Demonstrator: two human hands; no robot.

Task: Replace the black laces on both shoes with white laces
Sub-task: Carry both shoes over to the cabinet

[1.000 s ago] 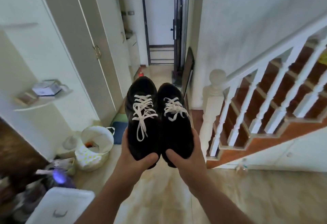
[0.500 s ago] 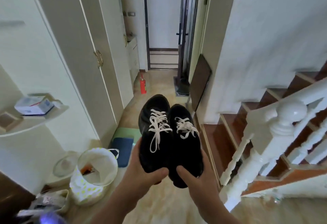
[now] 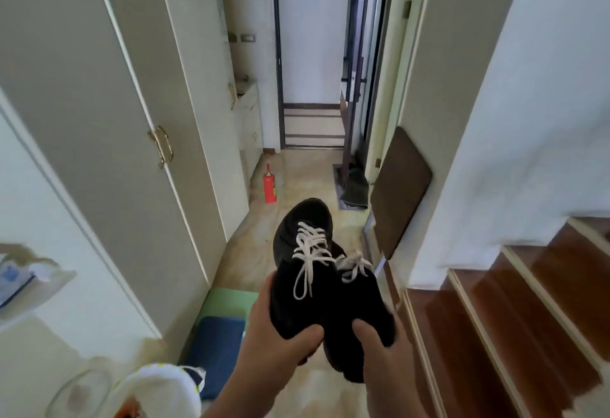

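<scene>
- The floor (image 3: pixel 297 180) is of glossy beige tile and runs down a hallway, beyond the left hand (image 3: pixel 280 338) and the right hand (image 3: pixel 383 348).
- A red bottle (image 3: pixel 270 186) stands upright on it, far ahead of the left hand.
- A green mat (image 3: pixel 227 298) and a blue mat (image 3: pixel 218 341) lie on it, just left of the left hand.
- A dark mat (image 3: pixel 353 190) lies far ahead of the right hand.
- A white bag (image 3: pixel 158 391) sits lower left of the left hand.
</scene>
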